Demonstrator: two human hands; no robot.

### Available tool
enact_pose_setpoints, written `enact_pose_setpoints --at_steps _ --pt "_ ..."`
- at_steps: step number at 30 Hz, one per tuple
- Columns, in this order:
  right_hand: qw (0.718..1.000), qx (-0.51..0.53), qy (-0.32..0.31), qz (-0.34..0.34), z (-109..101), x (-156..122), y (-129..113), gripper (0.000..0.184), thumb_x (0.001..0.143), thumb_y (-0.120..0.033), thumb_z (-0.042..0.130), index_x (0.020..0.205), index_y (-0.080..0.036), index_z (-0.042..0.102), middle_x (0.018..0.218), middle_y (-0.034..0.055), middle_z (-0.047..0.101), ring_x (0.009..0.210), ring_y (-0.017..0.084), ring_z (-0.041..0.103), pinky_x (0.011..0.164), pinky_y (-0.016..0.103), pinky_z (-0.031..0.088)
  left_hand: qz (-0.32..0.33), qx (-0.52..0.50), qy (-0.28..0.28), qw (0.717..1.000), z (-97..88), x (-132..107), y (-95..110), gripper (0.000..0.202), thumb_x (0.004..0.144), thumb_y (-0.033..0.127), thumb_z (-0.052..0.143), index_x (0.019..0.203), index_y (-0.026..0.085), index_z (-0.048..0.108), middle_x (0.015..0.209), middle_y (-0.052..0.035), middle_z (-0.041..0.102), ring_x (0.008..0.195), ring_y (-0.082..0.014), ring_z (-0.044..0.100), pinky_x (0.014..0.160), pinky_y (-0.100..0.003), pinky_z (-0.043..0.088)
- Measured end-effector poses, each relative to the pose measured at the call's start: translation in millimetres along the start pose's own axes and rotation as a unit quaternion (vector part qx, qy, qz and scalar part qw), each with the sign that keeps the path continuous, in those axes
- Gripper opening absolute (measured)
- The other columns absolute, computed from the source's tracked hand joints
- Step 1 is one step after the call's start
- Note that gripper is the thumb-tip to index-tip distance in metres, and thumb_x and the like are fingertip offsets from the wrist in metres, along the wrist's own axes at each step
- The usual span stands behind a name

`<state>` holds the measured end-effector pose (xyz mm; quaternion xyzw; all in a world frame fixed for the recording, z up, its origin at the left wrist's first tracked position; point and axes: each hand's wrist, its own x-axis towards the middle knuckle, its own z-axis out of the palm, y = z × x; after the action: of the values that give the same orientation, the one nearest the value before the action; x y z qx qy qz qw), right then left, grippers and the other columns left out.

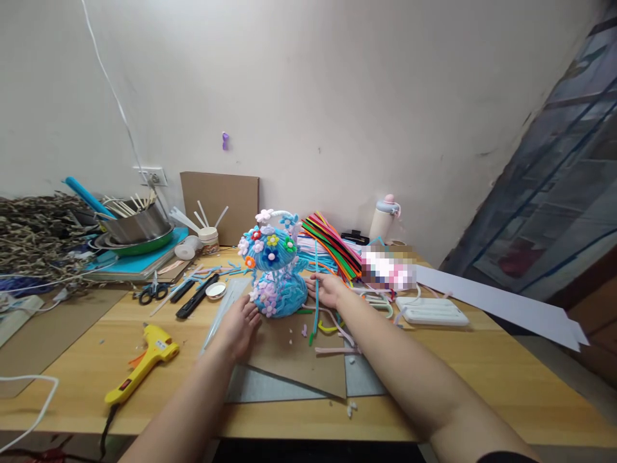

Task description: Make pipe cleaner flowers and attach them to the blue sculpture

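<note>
A yellow glue gun (144, 360) lies left of my left hand (240, 325), whose fingers rest spread on the cardboard sheet (294, 363), gripping nothing. The blue pipe-cleaner figure (277, 273) stands on the surface just past those fingertips. The open fingers of my right hand (328, 289) are just beside it.

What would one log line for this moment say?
left hand: open, on cardboard at base of blue pipe-cleaner craft | right hand: open, against its other side | yellow glue gun: lying on table, left of hands
</note>
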<state>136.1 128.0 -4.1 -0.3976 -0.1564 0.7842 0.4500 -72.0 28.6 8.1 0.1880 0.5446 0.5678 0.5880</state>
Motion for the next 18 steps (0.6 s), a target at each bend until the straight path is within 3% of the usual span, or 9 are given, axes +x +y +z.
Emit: enact_pose_setpoints --at_steps 6,9,12,18 --pt "0.998 0.02 0.036 -0.042 1.1 -15.5 19.4 0.031 0.089 -0.03 0.052 0.115 -0.015 0.052 0.114 0.0085 0.056 0.096 0.019 0.058 0.08 0.039 0.05 0.022 0.03 -0.041 0.998 2.5 9.4 8.1 0.025 0.083 0.03 0.046 0.099 0.015 0.057 0.087 -0.0101 0.067 0.084 -0.018 0.065 0.075 -0.027 0.05" --pt "0.995 0.035 0.062 -0.064 -2.6 -24.5 28.4 0.013 0.091 -0.02 0.045 0.092 -0.013 0.056 0.095 0.0061 0.061 0.085 0.014 0.06 0.074 0.03 0.051 0.029 0.05 -0.039 0.998 5.5 15.5 11.5 0.025 0.083 0.029 0.045 0.099 0.014 0.056 0.085 -0.0105 0.068 0.08 -0.019 0.066 0.072 -0.028 0.051" --pt "0.992 0.048 0.08 -0.079 -4.0 -32.3 35.6 0.021 0.089 -0.012 0.041 0.07 -0.017 0.048 0.074 0.0024 0.061 0.073 0.011 0.062 0.068 0.023 0.051 0.032 0.071 -0.022 0.997 9.5 22.5 12.7 0.027 0.082 0.029 0.045 0.103 0.014 0.054 0.085 -0.0106 0.067 0.076 -0.0186 0.066 0.069 -0.028 0.051" --pt "0.988 0.068 0.094 -0.1 -1.5 -43.6 41.0 0.026 0.087 -0.006 0.04 0.065 -0.019 0.045 0.064 0.0011 0.06 0.066 0.011 0.062 0.061 0.021 0.052 0.055 0.11 -0.013 0.992 14.9 28.9 13.2 0.027 0.082 0.032 0.046 0.098 0.013 0.056 0.089 -0.0127 0.066 0.079 -0.02 0.066 0.073 -0.03 0.05"
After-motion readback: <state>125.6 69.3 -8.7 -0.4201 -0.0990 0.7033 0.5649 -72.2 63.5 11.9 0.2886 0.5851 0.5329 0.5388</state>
